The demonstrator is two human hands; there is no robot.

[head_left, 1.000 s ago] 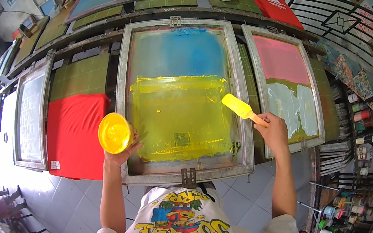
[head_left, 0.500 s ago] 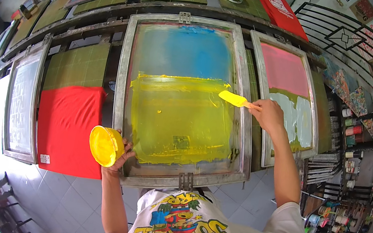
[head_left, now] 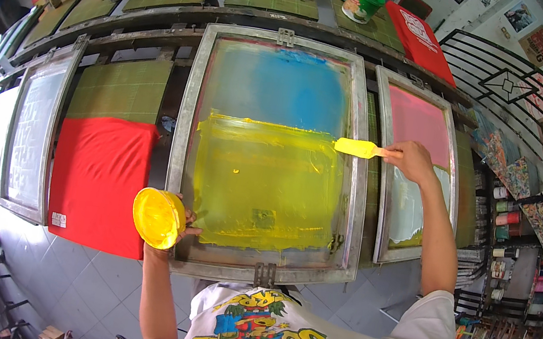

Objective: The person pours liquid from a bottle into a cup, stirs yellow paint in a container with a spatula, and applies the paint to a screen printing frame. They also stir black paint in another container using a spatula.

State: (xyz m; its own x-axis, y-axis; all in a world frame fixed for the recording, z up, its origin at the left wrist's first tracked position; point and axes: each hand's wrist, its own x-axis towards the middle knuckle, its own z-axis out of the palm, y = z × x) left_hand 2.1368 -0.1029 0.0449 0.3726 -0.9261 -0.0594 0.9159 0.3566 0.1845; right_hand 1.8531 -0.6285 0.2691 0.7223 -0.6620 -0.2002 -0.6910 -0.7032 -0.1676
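Clasping a flat, yellow-coated spatula (head_left: 357,148), the person's right grip (head_left: 412,160) holds it over the right edge of a grey-framed, yellow-and-blue mesh screen (head_left: 181,142); contact is hard to tell. The left grip (head_left: 186,227), partly hidden, is clamped on a round yellow tub (head_left: 176,207) beside the screen.

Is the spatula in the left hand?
No, the right hand grips the spatula by its handle, while the left hand holds the yellow bowl.
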